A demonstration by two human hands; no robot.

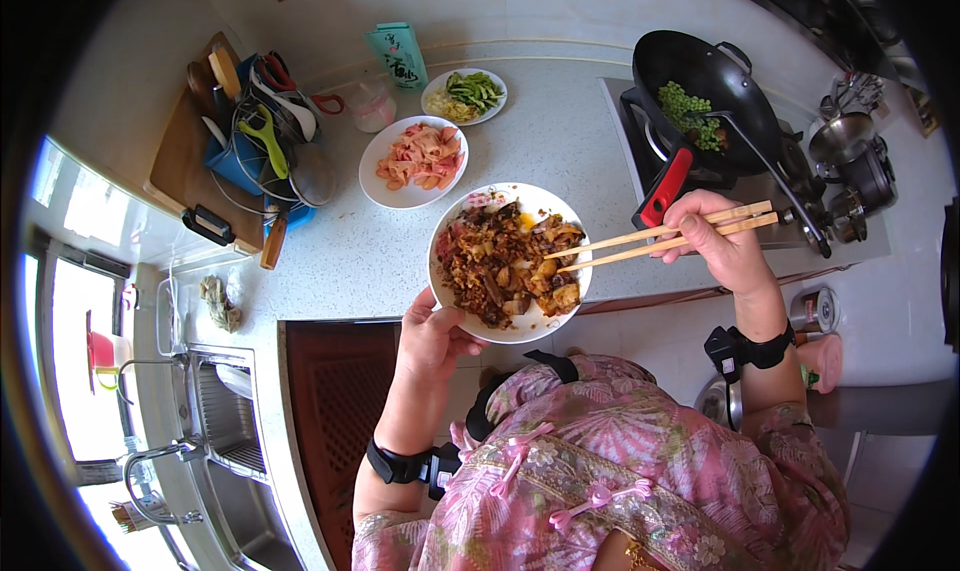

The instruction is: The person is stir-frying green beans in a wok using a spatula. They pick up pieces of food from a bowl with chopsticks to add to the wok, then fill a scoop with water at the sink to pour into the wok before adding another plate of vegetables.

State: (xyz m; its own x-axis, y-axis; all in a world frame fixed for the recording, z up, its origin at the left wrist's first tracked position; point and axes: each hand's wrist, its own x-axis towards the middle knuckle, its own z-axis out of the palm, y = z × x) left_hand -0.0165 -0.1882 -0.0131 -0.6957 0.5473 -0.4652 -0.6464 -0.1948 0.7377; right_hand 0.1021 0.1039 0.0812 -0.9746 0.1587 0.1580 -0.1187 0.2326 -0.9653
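My left hand (pixel 435 335) grips the lower left rim of a white plate (pixel 504 335) over the counter's front edge. Chopped, browned food in reddish sauce (pixel 499 271) covers much of the plate. My right hand (pixel 712 237) holds a pair of wooden chopsticks (pixel 667 242), their tips at the food on the plate's right side. Beyond the plate stands a white plate of sliced pink meat (pixel 421 158), with a smaller plate of chopped green and pale pieces (pixel 474 95) behind it. A black wok (pixel 750 121) with a red handle (pixel 667 185) holds green beans or peas (pixel 682 110) and a metal-handled spatula (pixel 776 173).
The wok sits on a gas stove (pixel 630 136) at the right, near metal pots (pixel 844 140). Left are a wooden cutting board (pixel 176 158), a utensil rack (pixel 262 147) and a steel sink (pixel 247 507). A green pouch (pixel 401 57) and a glass jar (pixel 373 106) stand behind the plates.
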